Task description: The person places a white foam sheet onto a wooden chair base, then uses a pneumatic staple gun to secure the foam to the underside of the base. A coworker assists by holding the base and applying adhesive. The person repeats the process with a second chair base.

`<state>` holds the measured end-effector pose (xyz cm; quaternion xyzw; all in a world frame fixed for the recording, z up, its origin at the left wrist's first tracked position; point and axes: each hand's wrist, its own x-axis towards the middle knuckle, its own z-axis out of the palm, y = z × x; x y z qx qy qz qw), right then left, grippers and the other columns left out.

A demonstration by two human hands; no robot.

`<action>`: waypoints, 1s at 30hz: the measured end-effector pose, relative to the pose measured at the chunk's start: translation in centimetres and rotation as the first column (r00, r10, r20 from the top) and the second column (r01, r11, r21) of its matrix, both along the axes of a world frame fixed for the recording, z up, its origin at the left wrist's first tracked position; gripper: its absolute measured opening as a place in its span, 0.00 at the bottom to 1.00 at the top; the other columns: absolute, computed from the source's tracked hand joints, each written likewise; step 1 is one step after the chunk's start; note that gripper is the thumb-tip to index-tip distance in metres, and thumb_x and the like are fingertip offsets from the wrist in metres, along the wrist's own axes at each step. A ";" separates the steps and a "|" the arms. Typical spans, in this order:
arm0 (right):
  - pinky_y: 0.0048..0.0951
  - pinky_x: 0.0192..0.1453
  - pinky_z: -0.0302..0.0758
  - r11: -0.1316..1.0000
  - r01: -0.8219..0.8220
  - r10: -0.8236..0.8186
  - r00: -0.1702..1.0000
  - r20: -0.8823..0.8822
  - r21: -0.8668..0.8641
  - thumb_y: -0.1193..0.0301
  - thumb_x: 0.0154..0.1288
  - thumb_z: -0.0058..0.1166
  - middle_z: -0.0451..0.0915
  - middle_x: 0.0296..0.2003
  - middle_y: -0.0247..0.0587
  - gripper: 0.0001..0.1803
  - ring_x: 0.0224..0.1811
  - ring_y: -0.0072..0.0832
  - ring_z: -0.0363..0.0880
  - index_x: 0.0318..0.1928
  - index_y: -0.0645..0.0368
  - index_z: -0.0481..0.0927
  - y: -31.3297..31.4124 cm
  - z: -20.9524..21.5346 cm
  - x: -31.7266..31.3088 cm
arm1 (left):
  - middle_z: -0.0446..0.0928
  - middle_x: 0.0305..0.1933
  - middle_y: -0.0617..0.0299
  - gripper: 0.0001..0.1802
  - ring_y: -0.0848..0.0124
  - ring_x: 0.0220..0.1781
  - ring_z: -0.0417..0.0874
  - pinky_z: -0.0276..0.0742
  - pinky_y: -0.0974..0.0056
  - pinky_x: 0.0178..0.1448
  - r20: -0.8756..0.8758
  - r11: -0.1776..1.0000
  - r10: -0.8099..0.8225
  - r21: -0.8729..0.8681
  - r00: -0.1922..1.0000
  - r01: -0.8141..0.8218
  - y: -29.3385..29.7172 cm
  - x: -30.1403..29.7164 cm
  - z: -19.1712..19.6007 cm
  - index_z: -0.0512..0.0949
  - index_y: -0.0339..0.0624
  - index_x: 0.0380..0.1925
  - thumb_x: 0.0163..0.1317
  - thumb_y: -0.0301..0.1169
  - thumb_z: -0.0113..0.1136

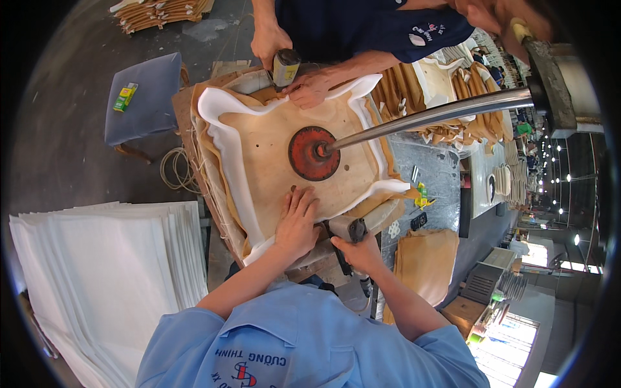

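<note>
A pale wooden seat panel (252, 174) lies in front of me, edged by white padding (236, 161) and tan cloth (226, 184) folded up over its sides. A red round press plate (304, 165) bears on its middle. My left hand (299, 220) rests flat on the panel near its close edge, fingers stretched toward the plate. In my right hand (362, 251) is a staple gun (347, 227), gripped by its handle, its head by the near right edge. Across from me, a co-worker's hand (270, 44) holds another staple gun (285, 67) at the far edge; their other hand (308, 89) presses there.
A steel rod (440, 115) slants from the plate to the upper right. White sheets (103, 258) are stacked at left, near a blue padded stool (143, 97) with a small box (125, 97). Tan cloth pieces (424, 262) and a black device (418, 221) lie on the right-hand table (433, 174).
</note>
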<state>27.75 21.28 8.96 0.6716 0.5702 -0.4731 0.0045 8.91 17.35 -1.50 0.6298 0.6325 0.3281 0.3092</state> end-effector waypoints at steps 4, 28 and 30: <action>0.32 0.32 0.81 0.992 0.031 -0.032 0.999 -0.011 -0.124 0.62 0.68 0.77 0.88 0.31 0.36 0.21 0.26 0.25 0.85 0.51 0.66 0.88 0.0 1.2 -0.2 | 0.57 0.88 0.50 0.42 0.44 0.93 0.47 0.44 0.39 0.94 0.005 0.999 0.003 -0.043 1.000 -0.003 0.0 -0.5 0.2 0.71 0.39 0.74 0.58 0.31 0.75; 0.36 0.60 0.86 0.945 0.256 -0.184 0.931 -0.316 0.205 0.65 0.66 0.78 0.92 0.54 0.49 0.37 0.56 0.32 0.91 0.74 0.53 0.79 -9.5 -3.5 2.0 | 0.85 0.66 0.44 0.15 0.45 0.68 0.86 0.82 0.50 0.71 0.213 0.998 0.069 -0.023 0.975 -0.065 -8.9 -7.7 8.0 0.86 0.37 0.57 0.73 0.26 0.62; 0.39 0.62 0.86 0.935 0.229 -0.133 0.933 -0.333 0.269 0.64 0.66 0.78 0.91 0.55 0.52 0.39 0.59 0.40 0.92 0.75 0.52 0.77 -9.8 -3.4 1.5 | 0.84 0.67 0.44 0.12 0.45 0.70 0.85 0.83 0.49 0.69 0.225 0.974 0.223 -0.077 0.948 -0.211 -10.5 -7.5 7.7 0.89 0.37 0.51 0.71 0.25 0.64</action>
